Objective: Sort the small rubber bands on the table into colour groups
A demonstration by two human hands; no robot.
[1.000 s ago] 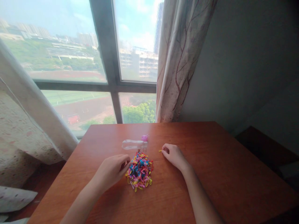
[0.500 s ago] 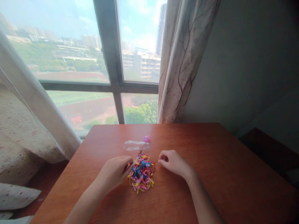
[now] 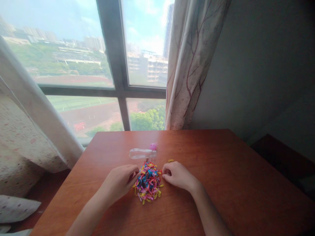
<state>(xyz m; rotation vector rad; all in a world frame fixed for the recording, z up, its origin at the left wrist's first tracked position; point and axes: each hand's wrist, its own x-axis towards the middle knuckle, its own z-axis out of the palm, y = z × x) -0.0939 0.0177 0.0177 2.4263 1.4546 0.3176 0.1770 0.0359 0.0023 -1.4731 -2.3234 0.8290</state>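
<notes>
A heap of small loop-shaped clips (image 3: 148,182) in pink, yellow, blue, red and orange lies on the wooden table. My left hand (image 3: 121,177) rests at the heap's left edge, thumb and forefinger drawn together against the clips. On the opposite side, my right hand (image 3: 177,173) has its fingers curled and its thumb close to the forefinger, the tips touching the right edge of the heap. Whatever either pinch holds is too small to make out. A single yellow clip (image 3: 170,160) lies apart, just beyond my right knuckles.
Behind the heap, a clear plastic bottle (image 3: 140,153) lies on its side, with a pink cap (image 3: 154,146) beside its right end. The brown table (image 3: 221,183) reaches to the window (image 3: 120,91). Curtains (image 3: 194,65) hang at both sides.
My right hand has moved left and slightly down to the heap's edge. A yellow clip now shows on the table behind it. My left hand has barely shifted.
</notes>
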